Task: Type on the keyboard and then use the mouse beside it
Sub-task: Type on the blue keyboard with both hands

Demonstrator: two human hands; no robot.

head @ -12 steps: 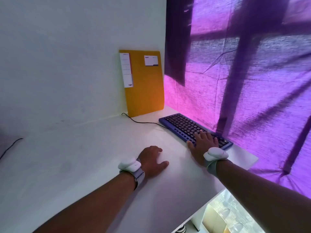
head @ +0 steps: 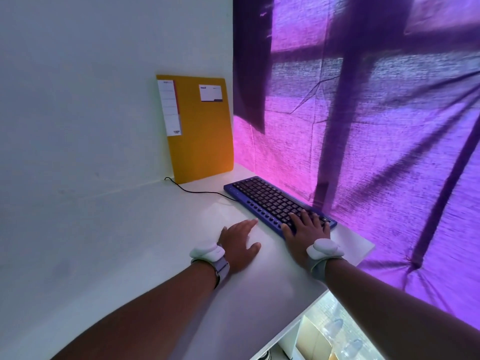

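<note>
White desk [head: 130,242] in a corner, white wall on the left, purple curtain [head: 376,126] on the right with light glowing through it.

Left forearm comes in from bottom left. White tracker [head: 207,251] strapped on the wrist with a grey band. Left hand [head: 240,244] lies palm down on bare desk, just left of the keyboard's near end, not touching it. Fingers loosely spread and extended toward the keyboard, thumb out to the right. Holding nothing.

Orange folder [head: 202,131] stands at the back, leaning on the wall in the corner, two white labels on its front. Black cable [head: 197,191] runs from beside the folder's base across the desk to the keyboard's far end.

Keyboard [head: 270,198]: blue frame, dark keys, laid diagonally along the desk's right edge, close against the curtain.

Right hand [head: 307,228] rests palm down on the near end of the keyboard, fingers fanned out over the keys, thumb at the front edge. Cannot tell which keys, if any, are pressed. Second tracker [head: 324,249] on the right wrist, same type. Right forearm enters from bottom right.

Cannot locate the mouse in this view.

Below the desk's near right corner, pale shapes on the floor, too blurred to identify.
</note>
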